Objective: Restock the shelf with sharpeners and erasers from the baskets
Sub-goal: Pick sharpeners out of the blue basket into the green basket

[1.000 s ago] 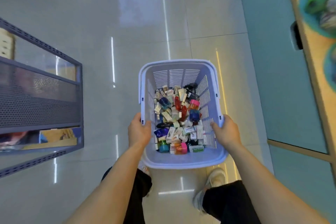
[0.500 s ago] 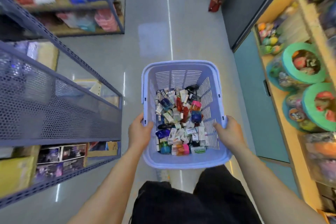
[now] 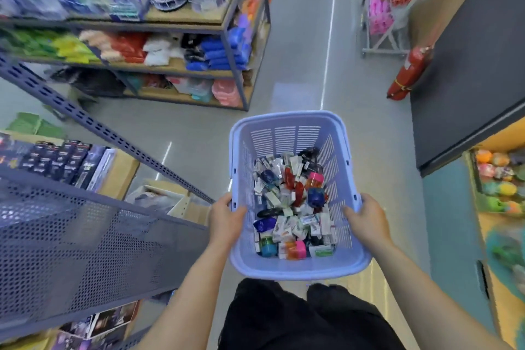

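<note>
the basket (image 3: pixel 287 136) could clip the perforated metal shelf (image 3: pixel 85 236) at 9 o'clock, which sits close beside the left hand (image 3: pixel 227 220). a knock there would likely tilt it and spill the loose stock. the left hand grips the rim at the basket's 9 o'clock and the right hand (image 3: pixel 369 221) grips it at 3 o'clock. the lilac, slatted basket is held mid-frame over the aisle floor, its bottom covered by jumbled sharpeners and erasers (image 3: pixel 292 207).
</note>
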